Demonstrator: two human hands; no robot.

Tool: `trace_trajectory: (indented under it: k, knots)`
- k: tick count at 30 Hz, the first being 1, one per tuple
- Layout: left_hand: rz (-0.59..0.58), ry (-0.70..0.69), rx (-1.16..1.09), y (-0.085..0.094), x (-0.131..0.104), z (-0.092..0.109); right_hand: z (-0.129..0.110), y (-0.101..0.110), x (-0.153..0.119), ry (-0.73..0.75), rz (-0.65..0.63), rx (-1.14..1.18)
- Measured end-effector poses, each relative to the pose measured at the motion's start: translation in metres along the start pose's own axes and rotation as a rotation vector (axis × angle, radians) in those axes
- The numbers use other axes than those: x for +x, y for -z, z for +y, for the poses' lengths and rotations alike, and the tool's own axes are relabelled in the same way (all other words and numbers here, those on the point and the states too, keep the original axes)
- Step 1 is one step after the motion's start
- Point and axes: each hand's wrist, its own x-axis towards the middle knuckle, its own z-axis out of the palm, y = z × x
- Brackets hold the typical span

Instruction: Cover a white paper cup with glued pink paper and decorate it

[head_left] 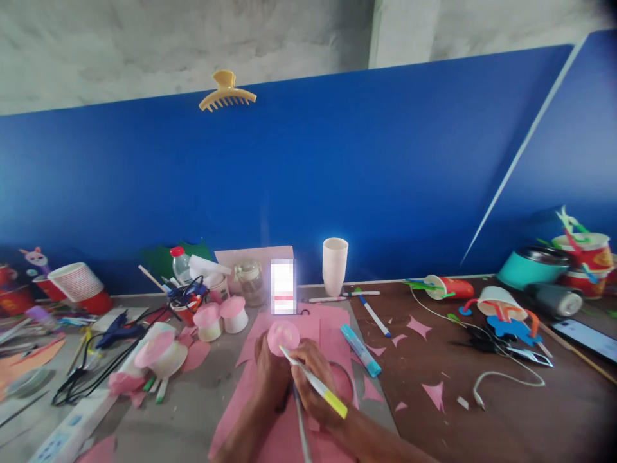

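Note:
My left hand (268, 368) is closed around a piece with a round pink paper top (283, 335); whatever lies under the top is hidden by my hands. My right hand (311, 376) grips a white marker (315, 384) with a yellow end, its tip at the lower edge of the pink round. Both hands are above pink paper sheets (250, 411). To the left stand two white paper cups with pink tops, one (209, 321) beside the other (234, 314). A light blue tube-shaped pen (360, 350) lies right of my hands.
A stack of white cups (335, 267) and a glass jar (249, 283) stand before the blue partition (308, 167). Pink scraps (418, 326), scissors (486, 341) and a cable (506, 376) lie on the right. A power strip (72, 431) and a glue gun (113, 331) are at left.

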Motion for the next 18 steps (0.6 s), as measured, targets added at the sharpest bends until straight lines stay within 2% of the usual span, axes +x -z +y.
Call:
trace_trajectory:
  k: [8,18]
  knots:
    - [-0.056,0.066,-0.012,0.0063,0.004,0.0076,0.0018,-0.0003,-0.0035,-0.042,0.008,-0.004]
    - [-0.007,0.019,-0.027,0.0067,0.0027,0.0068,0.0035,-0.0025,-0.0029,-0.024,0.016,-0.017]
